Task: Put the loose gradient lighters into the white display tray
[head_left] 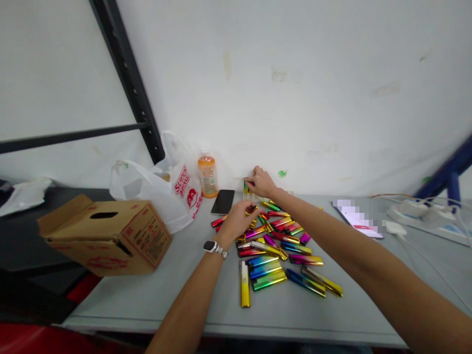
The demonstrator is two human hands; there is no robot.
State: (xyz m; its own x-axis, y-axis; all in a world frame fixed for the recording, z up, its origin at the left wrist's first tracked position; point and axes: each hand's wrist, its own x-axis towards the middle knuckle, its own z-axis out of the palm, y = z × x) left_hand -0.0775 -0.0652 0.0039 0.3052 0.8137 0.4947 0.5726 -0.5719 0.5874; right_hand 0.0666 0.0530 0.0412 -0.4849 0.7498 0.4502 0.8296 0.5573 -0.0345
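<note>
Many shiny metallic-coloured lighters (265, 250) lie in a loose pile on the grey table (177, 295). My right hand (262, 183) reaches to the back by the wall, its fingers pinched on a lighter (246, 187) above a clear tray (251, 196), which the hand partly covers. My left hand (239, 219), with a watch (211, 246) on its wrist, is at the left back of the pile. Its thumb and fingers curl around what looks like a lighter, mostly hidden. A yellow lighter (245, 285) lies apart at the near side.
To the left stand a cardboard box (106, 236), a white plastic bag (173, 196) and a bottle of orange drink (208, 174). A dark phone (223, 202) lies behind the pile. On the right are another phone (357, 219) and a power strip (431, 216) with cables.
</note>
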